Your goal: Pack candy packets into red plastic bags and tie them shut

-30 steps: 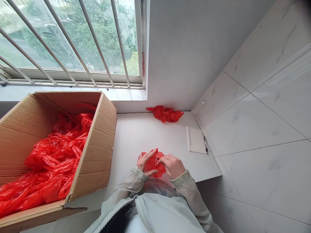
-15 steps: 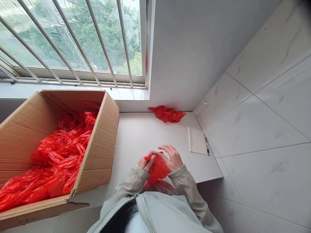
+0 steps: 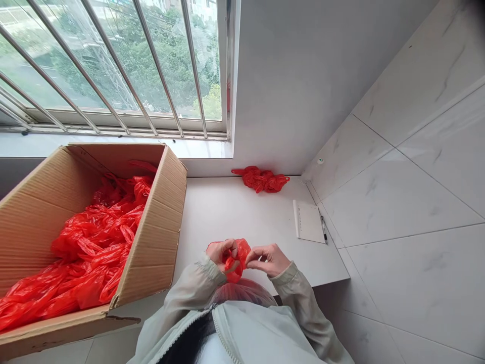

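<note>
Close to my body, above the front of the white tabletop (image 3: 212, 207), a crumpled red plastic bag (image 3: 242, 249) is between my hands. My left hand (image 3: 223, 253) is closed around part of it, with red film showing through the curled fingers. My right hand (image 3: 268, 258) pinches at the bag's right side, thumb and forefinger pressed together against its edge. Toward the back wall lies a bunch of knotted red plastic bags (image 3: 263, 179), apart from both hands.
A large open cardboard box (image 3: 155, 242) at the left holds a heap of red plastic bags (image 3: 94, 242). On the right of the tabletop lie a spiral notepad (image 3: 308, 221) and a pen (image 3: 324, 230). Behind are a barred window (image 3: 125, 65) and tiled wall (image 3: 409, 187).
My right hand has gone from spread fingers to a pinch at the bag's right side. My left hand has turned, and the bag has shifted left and bunched up.
</note>
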Available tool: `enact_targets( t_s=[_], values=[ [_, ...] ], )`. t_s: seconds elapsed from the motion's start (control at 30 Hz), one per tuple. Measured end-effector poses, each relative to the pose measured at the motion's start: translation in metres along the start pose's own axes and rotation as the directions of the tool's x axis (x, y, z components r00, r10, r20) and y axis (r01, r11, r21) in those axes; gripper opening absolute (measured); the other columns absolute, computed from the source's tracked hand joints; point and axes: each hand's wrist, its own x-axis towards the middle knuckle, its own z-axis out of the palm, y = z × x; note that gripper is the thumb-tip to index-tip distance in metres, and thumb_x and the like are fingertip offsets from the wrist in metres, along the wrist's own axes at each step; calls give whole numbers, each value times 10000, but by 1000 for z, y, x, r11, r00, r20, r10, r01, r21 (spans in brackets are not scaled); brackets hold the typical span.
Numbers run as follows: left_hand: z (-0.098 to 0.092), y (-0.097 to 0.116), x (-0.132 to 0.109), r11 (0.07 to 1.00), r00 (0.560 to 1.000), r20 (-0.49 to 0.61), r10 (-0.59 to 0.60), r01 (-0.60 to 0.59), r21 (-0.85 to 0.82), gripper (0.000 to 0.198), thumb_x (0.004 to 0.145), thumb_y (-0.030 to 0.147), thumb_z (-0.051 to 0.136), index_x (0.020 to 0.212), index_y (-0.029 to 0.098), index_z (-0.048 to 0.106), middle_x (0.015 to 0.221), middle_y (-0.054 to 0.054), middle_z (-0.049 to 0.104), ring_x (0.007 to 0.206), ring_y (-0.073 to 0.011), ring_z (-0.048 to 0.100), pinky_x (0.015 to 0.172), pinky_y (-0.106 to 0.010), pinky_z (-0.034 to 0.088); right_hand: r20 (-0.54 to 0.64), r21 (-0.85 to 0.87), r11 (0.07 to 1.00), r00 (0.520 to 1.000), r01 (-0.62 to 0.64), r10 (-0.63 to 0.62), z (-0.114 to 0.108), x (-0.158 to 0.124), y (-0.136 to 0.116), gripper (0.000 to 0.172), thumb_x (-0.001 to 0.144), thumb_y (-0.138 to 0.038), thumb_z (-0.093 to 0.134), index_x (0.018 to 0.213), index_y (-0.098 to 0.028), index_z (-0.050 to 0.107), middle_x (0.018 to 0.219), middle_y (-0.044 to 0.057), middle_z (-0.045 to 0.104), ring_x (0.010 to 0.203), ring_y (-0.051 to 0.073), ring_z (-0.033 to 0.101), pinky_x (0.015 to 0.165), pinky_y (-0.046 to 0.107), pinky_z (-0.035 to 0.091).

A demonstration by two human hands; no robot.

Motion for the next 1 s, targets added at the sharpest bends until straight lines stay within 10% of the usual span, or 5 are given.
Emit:
enact_targets(
  t_s=[0.1,0.33,0.5,0.77,1.0],
  values=[
    [4,10,-5,977,993,10,122,-122,175,232,680,322,622,610,208,433,562,33,477,528,-114,411,573,-269,353,-153,-4,997,985,75,-75,-1,14,0,187,856,-322,574,845,-190,706,826,26,712,775,151,648,690,244,499],
    [9,6,-3,846,919,-135,371,-275,457,289,923,275,372,738,206,583,910,-86,692,824,-193,622,764,-303,453,130,59,988,980,144,-151,20,40,22,251,878,-256,495,1042,-183,670,926,17,710,866,151,652,798,260,510],
    [2,-8,-7,824,879,-242,410,-243,512,325,944,265,354,790,209,635,885,-77,669,764,-157,617,717,-253,489,37,-333,914,972,231,-232,10,36,25,205,832,-127,540,870,-205,725,849,15,716,774,150,627,722,249,487],
    [-24,-57,-15,896,998,-25,61,-44,442,233,822,371,576,641,224,581,673,-31,587,713,-187,526,758,-303,444,-142,-694,715,990,-87,-18,11,35,83,164,873,-225,632,898,-315,767,908,1,761,900,168,632,841,273,459],
    [-25,-103,-38,831,933,-66,-354,346,435,124,689,240,626,587,218,560,618,12,589,665,-165,560,666,-257,420,-286,-723,591,934,-358,216,4,18,153,221,867,-176,588,850,-310,764,853,8,748,803,180,665,729,288,509]
  ],
)
